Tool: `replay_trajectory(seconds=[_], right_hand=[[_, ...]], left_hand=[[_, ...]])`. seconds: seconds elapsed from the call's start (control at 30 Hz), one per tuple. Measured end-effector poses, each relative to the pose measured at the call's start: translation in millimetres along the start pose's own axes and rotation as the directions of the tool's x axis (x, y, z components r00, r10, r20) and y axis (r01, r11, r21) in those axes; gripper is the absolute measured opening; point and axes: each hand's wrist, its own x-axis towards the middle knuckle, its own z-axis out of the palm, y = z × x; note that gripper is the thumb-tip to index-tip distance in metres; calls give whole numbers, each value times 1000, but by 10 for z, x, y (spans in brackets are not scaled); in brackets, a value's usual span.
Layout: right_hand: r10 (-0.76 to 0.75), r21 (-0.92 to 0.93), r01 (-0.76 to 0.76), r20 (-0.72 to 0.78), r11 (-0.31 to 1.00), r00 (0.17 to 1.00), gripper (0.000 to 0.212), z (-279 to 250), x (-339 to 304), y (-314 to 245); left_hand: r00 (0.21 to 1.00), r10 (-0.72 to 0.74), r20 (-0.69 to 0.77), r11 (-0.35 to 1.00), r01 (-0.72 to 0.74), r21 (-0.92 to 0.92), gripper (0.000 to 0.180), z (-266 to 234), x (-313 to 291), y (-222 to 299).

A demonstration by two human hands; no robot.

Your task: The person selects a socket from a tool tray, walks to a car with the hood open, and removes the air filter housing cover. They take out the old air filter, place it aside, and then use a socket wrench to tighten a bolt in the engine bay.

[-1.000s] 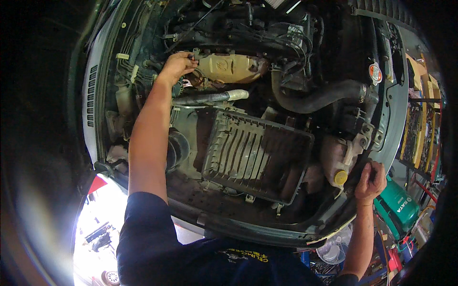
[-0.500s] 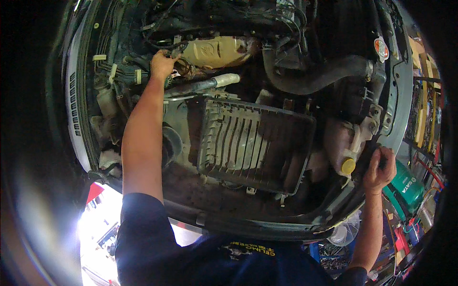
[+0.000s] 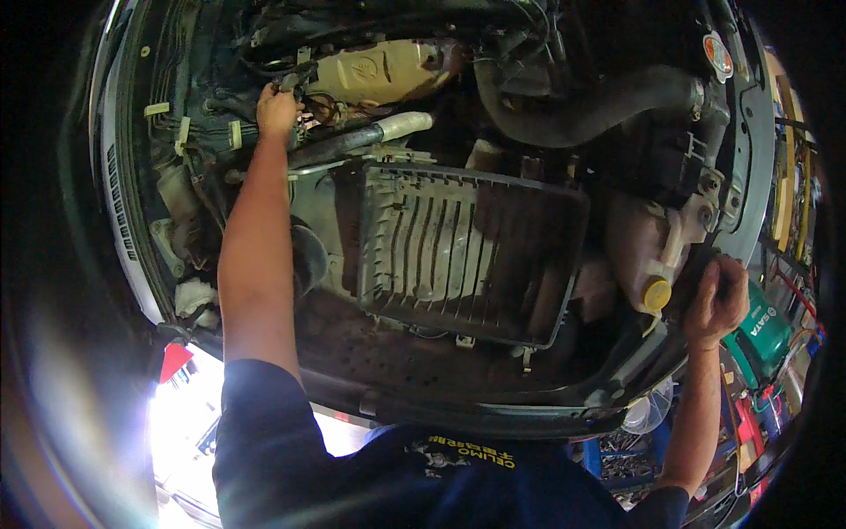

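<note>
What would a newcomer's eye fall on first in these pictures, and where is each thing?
Probably first on the rectangular black plastic box with pale ribs, near the middle of the picture. Above it, to the left, the tan embossed metal shield stands out, with the bare left hand near its left end. Toward the right, the round yellow cap shows brightly on a pale plastic tank, left of the bare right hand.

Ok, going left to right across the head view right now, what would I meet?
Slotted pale trim strip, left hand, ribbed air-filter housing, yellow reservoir cap, right hand.
</note>
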Motion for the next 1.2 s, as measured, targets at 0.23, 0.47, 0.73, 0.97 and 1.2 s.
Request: replay_trajectory(seconds=[0.23, 0.47, 0.73, 0.97, 1.2], right_hand=[[20, 19, -20, 6, 1000, 1000, 14, 3, -23, 43], [13, -14, -13, 3, 1000, 1000, 14, -7, -20, 33], [18, 47, -19, 5, 999, 1000, 14, -13, -13, 31], [38, 107, -37, -6, 994, 999, 11, 0, -8, 14], [34, 121, -35, 11, 992, 999, 9, -1, 31, -34]], left_hand=[[971, -134, 199, 969, 170, -179, 28, -210, 273, -369], [953, -208, 220, 978, 199, 62, 46, -216, 378, -358], [935, -354, 13, 904, 339, 263, 50, 70, -122, 335], [833, -478, 280, 878, 459, 133, 38, -2, -199, 470], [912, -391, 127, 846, 301, 439, 35, 79, -174, 535]])
